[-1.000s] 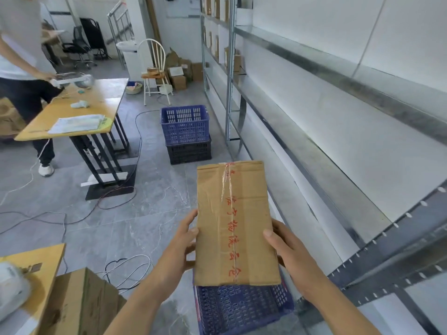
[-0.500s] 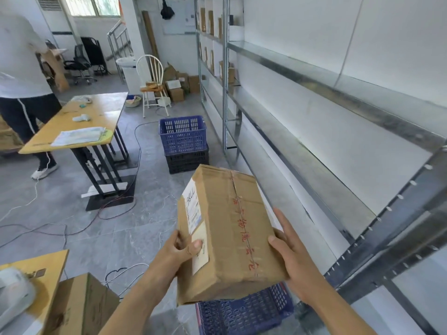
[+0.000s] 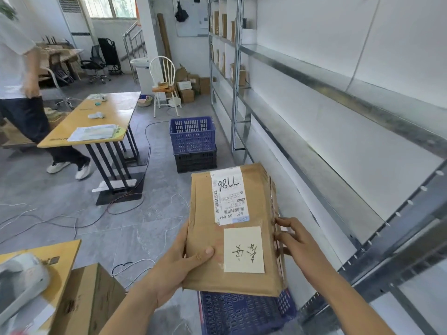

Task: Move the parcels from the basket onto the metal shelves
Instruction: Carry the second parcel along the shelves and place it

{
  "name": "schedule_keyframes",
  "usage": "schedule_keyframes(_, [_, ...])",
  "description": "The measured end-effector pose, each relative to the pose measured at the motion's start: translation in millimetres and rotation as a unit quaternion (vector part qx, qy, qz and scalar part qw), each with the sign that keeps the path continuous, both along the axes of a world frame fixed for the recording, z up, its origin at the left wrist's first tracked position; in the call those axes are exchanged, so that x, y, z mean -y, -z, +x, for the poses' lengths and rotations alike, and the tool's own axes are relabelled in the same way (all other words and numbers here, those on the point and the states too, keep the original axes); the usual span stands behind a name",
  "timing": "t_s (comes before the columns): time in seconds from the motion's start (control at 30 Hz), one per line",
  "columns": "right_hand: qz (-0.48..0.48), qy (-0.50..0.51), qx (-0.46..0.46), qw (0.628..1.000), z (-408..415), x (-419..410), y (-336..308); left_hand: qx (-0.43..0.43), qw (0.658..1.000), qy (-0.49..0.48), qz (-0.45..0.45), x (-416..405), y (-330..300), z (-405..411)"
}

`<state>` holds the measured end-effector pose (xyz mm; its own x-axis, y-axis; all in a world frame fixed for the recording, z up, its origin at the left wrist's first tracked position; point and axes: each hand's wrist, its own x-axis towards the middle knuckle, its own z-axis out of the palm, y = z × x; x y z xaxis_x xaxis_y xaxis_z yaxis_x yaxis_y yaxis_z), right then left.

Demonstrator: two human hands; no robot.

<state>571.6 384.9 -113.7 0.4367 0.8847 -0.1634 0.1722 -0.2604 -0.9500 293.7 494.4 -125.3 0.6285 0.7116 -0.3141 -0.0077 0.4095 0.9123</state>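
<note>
Gripping the cardboard parcel (image 3: 232, 228) label-up, left hand (image 3: 179, 264) clamps its near-left corner, right hand (image 3: 294, 238) pinches the right edge, above the blue basket (image 3: 244, 313). Best move: keep it level and slide it onto the metal shelf (image 3: 314, 151) to the right.
</note>
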Motion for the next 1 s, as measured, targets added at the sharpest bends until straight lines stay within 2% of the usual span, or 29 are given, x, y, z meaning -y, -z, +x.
schedule_keyframes(0.17, [0.011,-0.009,-0.063,0.998,-1.6,-5.5,-2.5,-0.021,0.997,-0.005,0.068,0.3,-3.2,3.8])
schedule_keyframes(0.33, [0.035,-0.022,-0.077,0.996,4.2,-7.8,-6.4,-0.051,0.993,-0.012,0.110,0.5,-9.0,1.5])
schedule_keyframes(0.5, [0.024,-0.043,-0.028,0.998,24.4,-11.2,-21.3,-0.058,0.990,0.037,0.123,-7.2,-13.9,-8.3])
schedule_keyframes(0.57, [0.034,-0.062,-0.049,0.996,28.9,-11.5,-23.2,-0.068,0.987,0.052,0.135,-10.2,-15.0,-10.3])
schedule_keyframes(0.67, [0.050,-0.035,-0.091,0.994,29.8,-9.2,-20.3,-0.089,0.981,0.056,0.166,-12.6,-17.1,-7.8])
schedule_keyframes(0.93, [0.078,0.007,-0.111,0.991,36.5,-8.2,-8.4,-0.091,0.974,-0.124,0.164,-30.5,-17.4,2.1])
schedule_keyframes(1.0, [0.078,0.009,-0.098,0.992,35.5,-8.3,-7.3,-0.069,0.976,-0.162,0.130,-32.7,-15.7,5.3])
